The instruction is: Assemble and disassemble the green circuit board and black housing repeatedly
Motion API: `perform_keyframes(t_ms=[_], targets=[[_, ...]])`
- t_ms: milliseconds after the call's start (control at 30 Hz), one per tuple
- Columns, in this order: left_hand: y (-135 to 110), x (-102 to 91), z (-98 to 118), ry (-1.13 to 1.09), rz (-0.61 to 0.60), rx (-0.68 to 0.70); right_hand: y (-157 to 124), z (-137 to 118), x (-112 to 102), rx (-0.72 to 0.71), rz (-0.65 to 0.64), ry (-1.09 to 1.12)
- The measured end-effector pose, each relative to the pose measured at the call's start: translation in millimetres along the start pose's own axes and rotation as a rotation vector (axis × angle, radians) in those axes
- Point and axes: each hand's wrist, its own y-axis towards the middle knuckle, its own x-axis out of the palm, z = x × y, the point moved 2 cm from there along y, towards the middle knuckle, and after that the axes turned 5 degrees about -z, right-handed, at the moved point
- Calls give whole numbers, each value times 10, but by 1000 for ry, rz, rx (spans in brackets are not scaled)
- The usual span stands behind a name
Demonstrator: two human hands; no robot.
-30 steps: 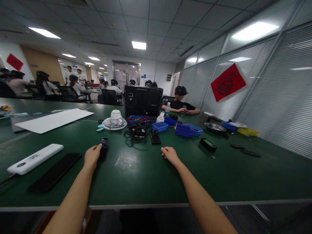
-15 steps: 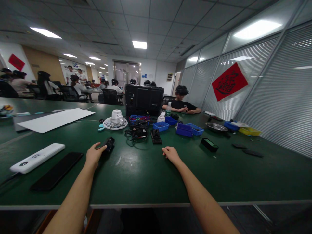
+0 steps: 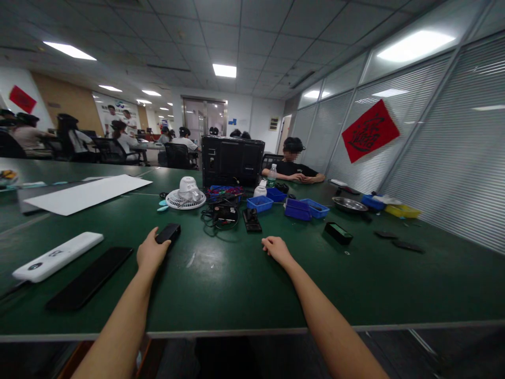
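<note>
My left hand (image 3: 152,252) rests on the green table (image 3: 236,284) and grips the near end of a small flat black device (image 3: 169,232), which lies on the tabletop and points away to the right. My right hand (image 3: 275,247) lies on the table to the right with its fingers curled in; nothing shows in it. Between and beyond the hands sit a black gadget with tangled cables (image 3: 223,213) and a small black stand (image 3: 251,220).
A white oblong device (image 3: 57,256) and a long black slab (image 3: 89,276) lie at the left. Further back are a white sheet (image 3: 89,193), a small white fan (image 3: 186,195), blue bins (image 3: 305,209), a black case (image 3: 231,160), a metal dish (image 3: 349,205). A person sits across the table.
The black device stood upright in my left hand a second ago; it has tipped over and now lies flat on the table. My right hand has stayed put.
</note>
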Motion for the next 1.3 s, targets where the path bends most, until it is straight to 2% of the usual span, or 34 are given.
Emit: perform_keyframes(t_ms=[167, 233, 300, 400, 500, 600, 700, 833, 1000, 1167, 1233, 1300], targets=[[-5, -24, 1, -64, 13, -25, -4, -10, -1, -2, -4, -3], [7, 9, -12, -221, 21, -41, -7, -11, -7, -6, -6, -4], [-3, 70, 3, -454, -40, -34, -16, -16, -14, -4, -4, -2], [-105, 182, 119, -740, -294, 43, -53, -76, -8, -41, 37, 39], [-290, 277, 292, -868, -582, 118, -120, -234, 90, -102, 49, 213], [-455, 349, 424, -928, -798, 148, -185, -453, 333, -108, -102, 541], [-536, 397, 472, -943, -918, 145, -223, -660, 608, -130, -251, 811], [-548, 426, 461, -947, -968, 157, -243, -792, 791, -112, -319, 970], [-517, 482, 437, -931, -936, 184, -280, -805, 728, -99, -316, 1110], [-545, 489, 458, -878, -981, 207, -305, -814, 711, -101, -304, 1167], [-544, 453, 457, -859, -941, 195, -299, -811, 719, -95, -314, 1181], [-510, 405, 436, -818, -843, 186, -282, -791, 706, -77, -306, 1178]])
